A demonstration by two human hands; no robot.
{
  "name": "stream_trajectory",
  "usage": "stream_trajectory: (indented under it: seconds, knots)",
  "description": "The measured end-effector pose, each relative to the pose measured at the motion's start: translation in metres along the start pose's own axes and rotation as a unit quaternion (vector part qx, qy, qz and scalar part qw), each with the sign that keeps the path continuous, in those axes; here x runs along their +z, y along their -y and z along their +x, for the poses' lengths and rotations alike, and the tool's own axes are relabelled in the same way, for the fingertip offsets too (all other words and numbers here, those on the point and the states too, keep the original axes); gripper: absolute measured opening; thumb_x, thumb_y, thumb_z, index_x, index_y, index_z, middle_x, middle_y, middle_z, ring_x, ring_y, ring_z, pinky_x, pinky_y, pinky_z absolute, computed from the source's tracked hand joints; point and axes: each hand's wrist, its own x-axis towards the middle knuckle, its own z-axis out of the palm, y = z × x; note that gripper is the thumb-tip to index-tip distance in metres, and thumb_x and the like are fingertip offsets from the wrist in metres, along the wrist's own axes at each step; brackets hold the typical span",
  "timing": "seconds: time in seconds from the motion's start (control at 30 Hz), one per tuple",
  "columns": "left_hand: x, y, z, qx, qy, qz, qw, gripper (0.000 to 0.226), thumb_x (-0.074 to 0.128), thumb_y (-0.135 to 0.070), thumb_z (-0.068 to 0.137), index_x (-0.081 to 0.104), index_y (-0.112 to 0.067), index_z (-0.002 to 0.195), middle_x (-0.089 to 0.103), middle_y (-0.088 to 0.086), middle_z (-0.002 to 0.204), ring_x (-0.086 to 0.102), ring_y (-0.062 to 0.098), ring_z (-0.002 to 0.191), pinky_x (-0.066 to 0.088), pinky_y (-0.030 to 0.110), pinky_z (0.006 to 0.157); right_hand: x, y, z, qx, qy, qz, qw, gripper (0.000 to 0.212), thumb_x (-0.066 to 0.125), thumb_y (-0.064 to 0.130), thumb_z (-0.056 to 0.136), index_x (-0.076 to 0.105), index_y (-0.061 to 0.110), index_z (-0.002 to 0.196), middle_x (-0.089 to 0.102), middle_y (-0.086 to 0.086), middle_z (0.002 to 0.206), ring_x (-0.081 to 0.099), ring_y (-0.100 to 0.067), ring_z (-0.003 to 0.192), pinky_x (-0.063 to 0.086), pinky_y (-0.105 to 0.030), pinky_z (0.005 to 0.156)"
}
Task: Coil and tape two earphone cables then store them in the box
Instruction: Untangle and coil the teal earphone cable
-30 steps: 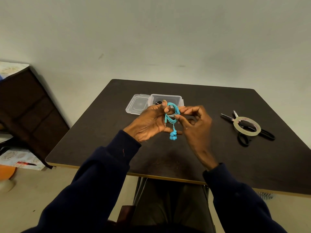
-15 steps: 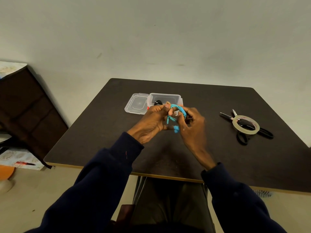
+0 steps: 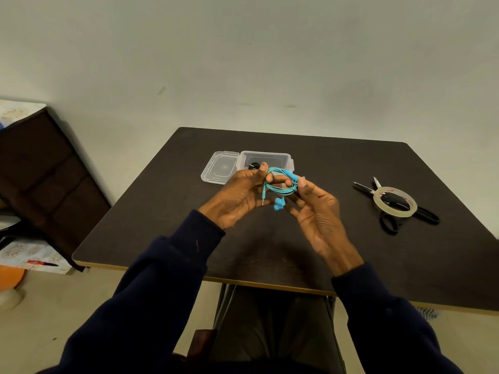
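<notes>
A turquoise earphone cable point(image 3: 280, 188) is coiled into a small loop above the table's middle. My left hand point(image 3: 237, 194) pinches the coil at its left side, the jack hanging down beside the thumb. My right hand point(image 3: 316, 209) holds the coil's right side with thumb and fingertips. Two blue earbuds point(image 3: 279, 205) dangle under the loop. Behind my hands stands a clear plastic box point(image 3: 280, 157), open, with something black point(image 3: 254, 166) inside, partly hidden. Its clear lid point(image 3: 220, 167) lies flat to the left of it.
A roll of clear tape point(image 3: 394, 202) lies on black-handled scissors point(image 3: 388, 222) at the table's right. The dark table point(image 3: 351, 252) ends close to my body. A dark cabinet point(image 3: 40, 168) stands at the left on the floor.
My right hand has turned palm-up and opened out a little beside the coil. The earbuds, tucked between my hands half a second ago, hang free below the loop again.
</notes>
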Motion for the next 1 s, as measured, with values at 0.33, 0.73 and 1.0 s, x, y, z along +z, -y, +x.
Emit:
stream_trajectory:
  seconds: [0.33, 0.73, 1.0]
  knots:
    - [-0.007, 0.009, 0.008, -0.005, -0.021, -0.011, 1.0, 0.041, 0.043, -0.034, 0.106, 0.069, -0.003, 0.11, 0.069, 0.018, 0.113, 0.066, 0.029, 0.106, 0.056, 0.041, 0.091, -0.001, -0.005, -0.002, -0.014, -0.017, -0.042, 0.999, 0.031, 0.056, 0.015, 0.098, 0.063, 0.0, 0.125, 0.075, -0.015, 0.112, 0.072, -0.028, 0.104, 0.061, -0.037, 0.087]
    - [-0.012, 0.016, 0.017, -0.015, -0.017, -0.096, 0.995, 0.031, 0.046, -0.025, 0.105, 0.065, -0.005, 0.09, 0.065, 0.009, 0.087, 0.066, 0.018, 0.085, 0.059, 0.027, 0.075, 0.004, -0.007, 0.002, -0.042, -0.032, -0.121, 0.991, 0.024, 0.066, 0.01, 0.093, 0.07, 0.004, 0.116, 0.076, -0.013, 0.107, 0.073, -0.028, 0.103, 0.062, -0.04, 0.085]
    - [-0.009, 0.018, 0.016, -0.022, -0.016, -0.121, 0.992, 0.033, 0.047, -0.03, 0.104, 0.063, -0.011, 0.083, 0.065, 0.005, 0.081, 0.066, 0.013, 0.077, 0.058, 0.024, 0.069, 0.005, -0.013, 0.0, -0.142, -0.04, -0.275, 0.95, 0.035, 0.072, 0.014, 0.089, 0.067, 0.006, 0.123, 0.075, -0.007, 0.11, 0.074, -0.019, 0.101, 0.062, -0.032, 0.082]
